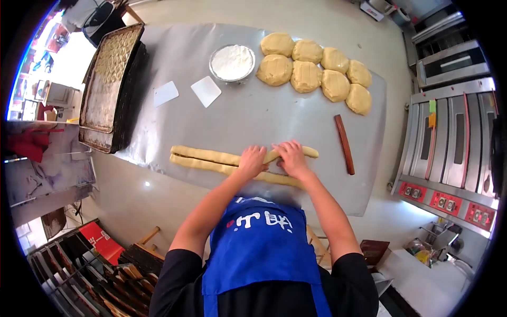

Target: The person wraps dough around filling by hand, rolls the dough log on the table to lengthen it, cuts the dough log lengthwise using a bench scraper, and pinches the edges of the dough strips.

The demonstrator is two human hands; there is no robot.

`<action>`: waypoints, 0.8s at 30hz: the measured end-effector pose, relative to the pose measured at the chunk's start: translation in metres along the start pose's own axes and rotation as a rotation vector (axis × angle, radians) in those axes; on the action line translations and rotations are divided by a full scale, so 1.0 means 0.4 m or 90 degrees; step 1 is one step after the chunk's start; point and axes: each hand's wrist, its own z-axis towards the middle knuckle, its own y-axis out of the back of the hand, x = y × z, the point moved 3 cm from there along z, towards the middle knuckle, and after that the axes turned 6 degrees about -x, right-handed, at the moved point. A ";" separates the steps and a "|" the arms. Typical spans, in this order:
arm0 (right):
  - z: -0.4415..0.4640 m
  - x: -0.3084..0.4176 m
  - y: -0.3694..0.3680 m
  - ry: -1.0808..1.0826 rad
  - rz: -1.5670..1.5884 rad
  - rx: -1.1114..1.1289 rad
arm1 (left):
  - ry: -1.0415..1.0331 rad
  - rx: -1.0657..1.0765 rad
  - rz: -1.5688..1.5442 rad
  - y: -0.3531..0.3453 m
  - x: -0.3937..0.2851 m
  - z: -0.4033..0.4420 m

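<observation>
Two long strips of yellow dough lie along the near side of the metal-topped table. A dark line runs between them at the left. My left hand (pixel 253 160) is on the far dough strip (pixel 211 156), its fingers curled over the dough. Close to its right, my right hand (pixel 291 159) pinches the same strip, which is lifted and bent a little between the hands. The near dough strip (pixel 282 179) runs below both hands and slants away from the far one at the right.
Several dough balls (pixel 306 76) sit at the far right, near a bowl of white flour (pixel 232 62). Two white scrapers (pixel 206 92) lie left of centre. A brown wooden stick (pixel 344 145) lies right of my hands. Stacked baking trays (pixel 97 108) stand at the left edge; ovens (pixel 449 142) line the right.
</observation>
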 end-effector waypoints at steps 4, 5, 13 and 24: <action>0.039 -0.031 -0.092 -0.126 0.056 0.239 | 0.041 0.041 -0.177 0.014 0.049 0.032; 0.053 -0.030 -0.078 -0.186 0.066 0.249 | 0.017 -0.098 -0.165 0.051 0.048 0.017; 0.084 0.118 -0.132 0.060 0.050 0.098 | 0.014 -0.092 0.037 0.029 0.138 -0.035; 0.159 0.223 -0.196 0.068 0.067 0.042 | 0.019 -0.130 0.017 0.088 0.224 -0.061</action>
